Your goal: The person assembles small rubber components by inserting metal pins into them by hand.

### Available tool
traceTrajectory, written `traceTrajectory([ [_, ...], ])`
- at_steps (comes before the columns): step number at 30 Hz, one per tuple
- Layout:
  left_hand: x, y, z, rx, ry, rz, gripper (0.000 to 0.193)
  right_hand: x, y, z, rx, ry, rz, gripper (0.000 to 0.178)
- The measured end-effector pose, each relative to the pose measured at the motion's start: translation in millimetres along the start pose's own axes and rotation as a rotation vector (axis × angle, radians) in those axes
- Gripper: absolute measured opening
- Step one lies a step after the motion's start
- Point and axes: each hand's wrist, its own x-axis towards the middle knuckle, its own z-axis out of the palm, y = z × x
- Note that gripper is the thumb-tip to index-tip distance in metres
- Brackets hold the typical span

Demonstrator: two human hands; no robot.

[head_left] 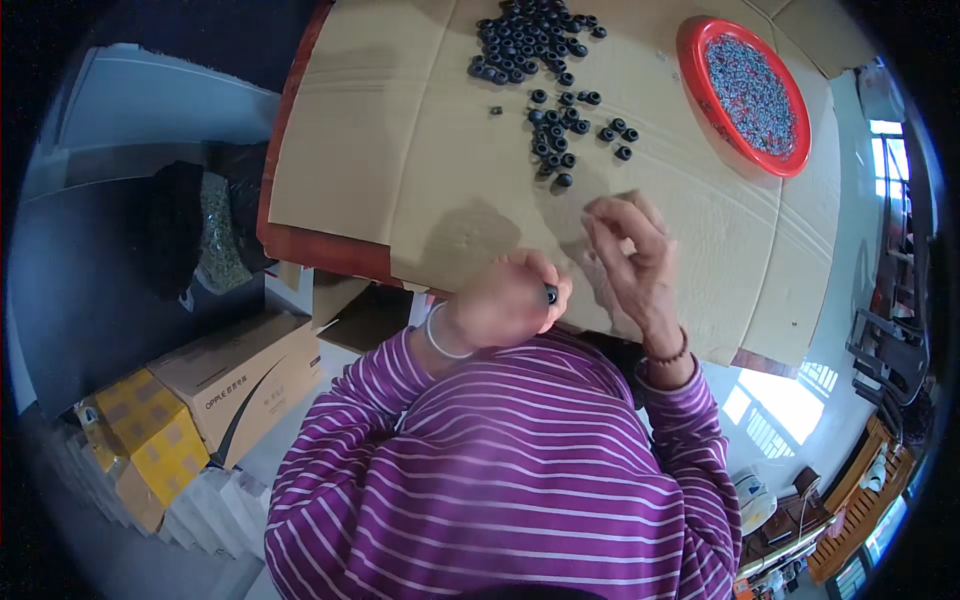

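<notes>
Black part (552, 295) is pinched in left hand (505, 302); right hand (640, 258) curled, contents unclear; pile (516, 46) left unworked toward far edge of counter (325, 251).

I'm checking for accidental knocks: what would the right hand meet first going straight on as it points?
Probably the nearest loose black piece: the right hand points up the picture and slightly left. Its height above the cardboard is unclear, so it might pass over.

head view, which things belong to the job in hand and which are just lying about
Seemingly the job: black part in left hand, loose black parts, red basin of small pieces, cardboard sheet

Probably lying about: brown carton, yellow box, bag
</notes>
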Motion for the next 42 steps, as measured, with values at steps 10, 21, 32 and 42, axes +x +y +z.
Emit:
traceTrajectory([
  [10, -4, 17, -12, -0.005, 0.07, 0.139, 0.016, 47, 16, 31, -0.932, 0.172, -0.492, 0.022],
  [21, 18, 25, 2, 0.039, 0.113, 0.16, 0.014, 5, -12, -8, 0.586, 0.128, 0.164, 0.011],
  [32, 35, 11, 34, 0.169, 0.098, 0.109, 0.014, -27, -22, -20, 0.858, 0.105, 0.043, 0.015],
  [42, 40, 1, 50, 0.244, 0.1, 0.102, 0.015, -38, -26, -28, 0.782, 0.13, -0.041, 0.014],
])
